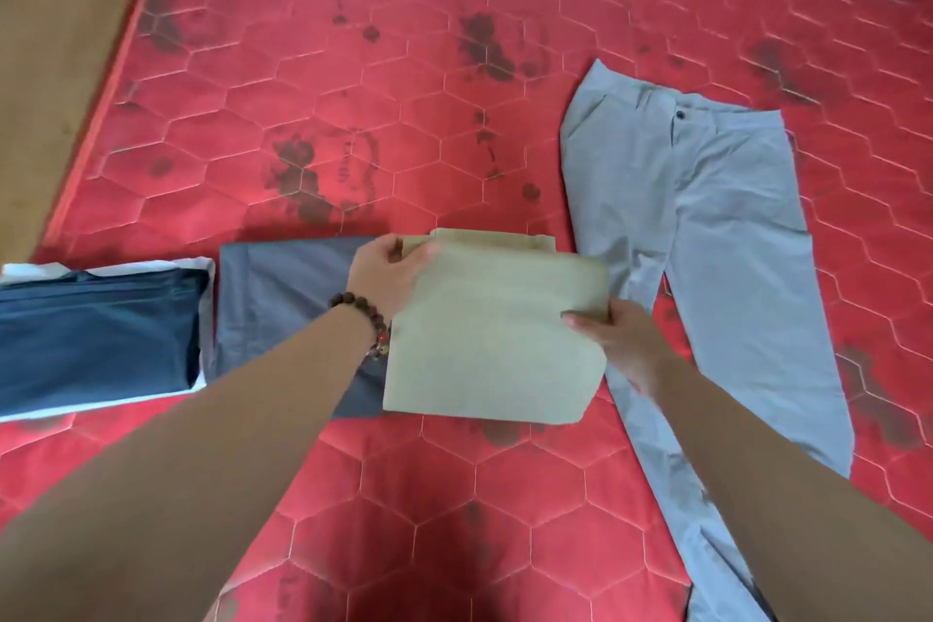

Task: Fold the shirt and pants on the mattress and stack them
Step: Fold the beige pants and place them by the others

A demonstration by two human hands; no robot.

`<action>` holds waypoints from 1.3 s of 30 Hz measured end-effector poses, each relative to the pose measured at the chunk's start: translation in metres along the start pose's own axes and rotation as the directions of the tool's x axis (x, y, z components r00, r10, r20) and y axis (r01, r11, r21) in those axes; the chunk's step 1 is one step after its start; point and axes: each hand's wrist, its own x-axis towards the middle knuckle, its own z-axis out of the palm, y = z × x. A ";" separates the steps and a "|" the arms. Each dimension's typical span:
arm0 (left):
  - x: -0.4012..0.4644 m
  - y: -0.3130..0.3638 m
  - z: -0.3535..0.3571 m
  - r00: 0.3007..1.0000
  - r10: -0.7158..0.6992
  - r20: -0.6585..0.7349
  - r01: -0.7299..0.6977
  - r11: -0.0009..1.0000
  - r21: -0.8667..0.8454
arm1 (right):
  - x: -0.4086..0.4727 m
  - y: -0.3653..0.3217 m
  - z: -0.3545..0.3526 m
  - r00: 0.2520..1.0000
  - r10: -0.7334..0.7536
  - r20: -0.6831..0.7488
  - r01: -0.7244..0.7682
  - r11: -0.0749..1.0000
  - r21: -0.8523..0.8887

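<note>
The left hand (391, 275) grasps the far left edge of a folded khaki garment (497, 333), and the right hand (618, 341) pinches its right edge. The garment is near the near edge of the red mattress (404, 116) and partly covers a folded dark grey garment (282, 298) on its left. Further left, by the left edge, lies a folded navy garment (96, 333) with white under it. The light grey pants (707, 227) lie spread flat toward the right side, just beside the khaki garment.
</note>
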 end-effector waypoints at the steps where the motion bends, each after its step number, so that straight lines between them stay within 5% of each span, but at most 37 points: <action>1: 0.016 0.003 0.005 1.000 0.022 -0.018 -0.022 1.000 0.008 | 0.017 0.000 -0.001 0.999 -0.030 -0.038 0.031 0.999 0.024; 3: 0.044 -0.002 0.015 1.000 -0.005 -0.013 0.007 0.994 0.111 | 0.048 0.004 0.000 0.998 -0.034 -0.059 0.035 0.999 0.012; 6: 0.054 -0.036 0.029 0.958 -0.234 0.165 0.155 0.909 0.388 | 0.074 0.040 0.013 0.991 0.133 0.022 -0.128 0.981 -0.147; 8: 0.047 -0.059 0.037 0.943 -0.282 0.180 0.195 0.901 0.387 | 0.077 0.063 0.025 0.979 0.205 -0.008 -0.204 0.969 -0.141; 12: 0.048 -0.075 0.041 0.991 -0.121 0.051 0.105 0.966 0.237 | 0.084 0.073 0.032 0.981 0.063 -0.186 -0.077 0.994 -0.073; 16: 0.052 -0.071 0.052 0.994 -0.112 0.015 0.107 0.978 0.178 | 0.090 0.066 0.036 0.957 0.024 -0.288 -0.069 0.987 -0.147; 18: 0.047 -0.070 0.057 0.993 -0.029 -0.111 0.065 0.942 0.330 | 0.085 0.063 0.044 0.915 0.006 -0.402 -0.138 0.944 -0.298; 20: 0.040 -0.071 0.062 0.959 0.266 -0.096 -0.156 0.781 0.604 | 0.082 0.057 0.055 0.837 -0.276 -0.472 -0.047 0.823 -0.566; 23: 0.035 -0.078 0.079 0.868 0.424 0.257 -0.452 0.462 0.763 | 0.091 0.050 0.078 0.773 -0.619 -0.138 0.243 0.490 -0.837; 27: 0.045 -0.105 0.099 0.887 0.311 0.342 -0.441 0.346 0.828 | 0.117 0.065 0.094 0.864 -0.498 0.076 0.252 0.296 -0.921; 33: 0.055 -0.131 0.109 0.868 0.416 0.270 -0.424 0.340 0.839 | 0.137 0.091 0.094 0.840 -0.539 0.065 0.272 0.314 -0.910; 39: 0.053 -0.125 0.107 0.903 0.352 0.247 -0.382 0.395 0.835 | 0.136 0.083 0.087 0.860 -0.498 0.113 0.315 0.344 -0.884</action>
